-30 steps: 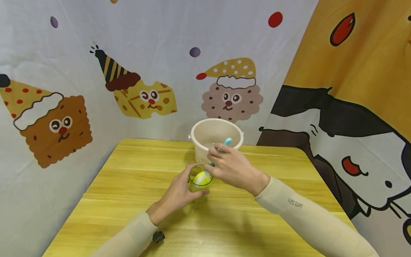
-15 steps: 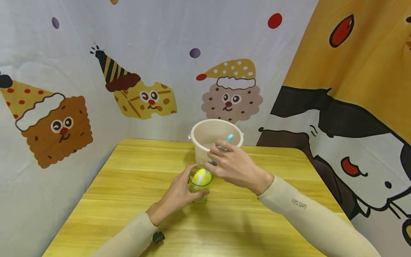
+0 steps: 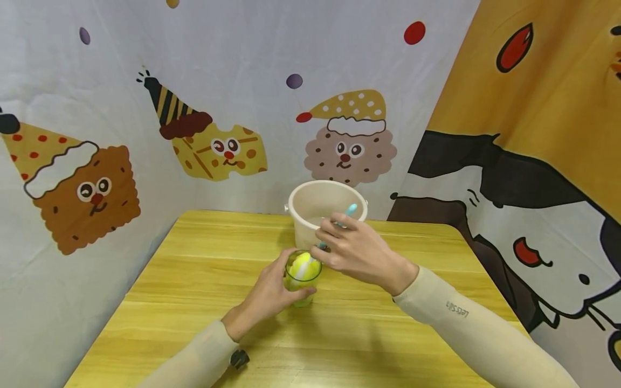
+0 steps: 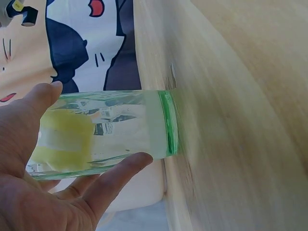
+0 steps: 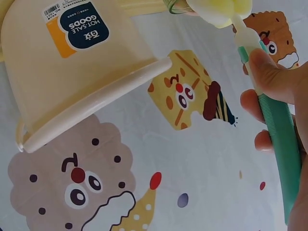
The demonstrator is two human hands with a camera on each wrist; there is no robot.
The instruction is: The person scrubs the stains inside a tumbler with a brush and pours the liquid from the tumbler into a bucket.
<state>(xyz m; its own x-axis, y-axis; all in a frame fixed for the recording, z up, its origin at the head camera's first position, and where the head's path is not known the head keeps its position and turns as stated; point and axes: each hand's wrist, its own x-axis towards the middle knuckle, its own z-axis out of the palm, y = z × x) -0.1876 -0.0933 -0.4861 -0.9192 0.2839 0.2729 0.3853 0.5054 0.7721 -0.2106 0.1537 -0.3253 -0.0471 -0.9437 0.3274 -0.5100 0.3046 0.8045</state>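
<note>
My left hand [image 3: 264,295] grips a clear green-tinted drinking glass [image 4: 127,127], fingers on one side and thumb on the other. The glass stands upright, its base at the tabletop. Inside its upper part sits the yellow-and-white sponge head [image 4: 65,139] of a cup brush. Over the rim, my right hand [image 3: 361,252] holds the brush by its teal handle [image 5: 280,144], which slants up and to the right. In the right wrist view the thumb lies along the upper handle, close to the white neck [image 5: 246,37].
A cream plastic bucket [image 3: 304,233] with a label on its side stands just behind the glass, at the table's far edge. The wooden table [image 3: 204,258] runs back to a cartoon-printed cloth [image 3: 233,64]. A small black object [image 3: 239,358] shows by my left sleeve.
My right hand has shifted slightly right, and the handle's end has moved up and right. The sponge head has turned and sits a little higher in the glass. My left hand has stayed put.
</note>
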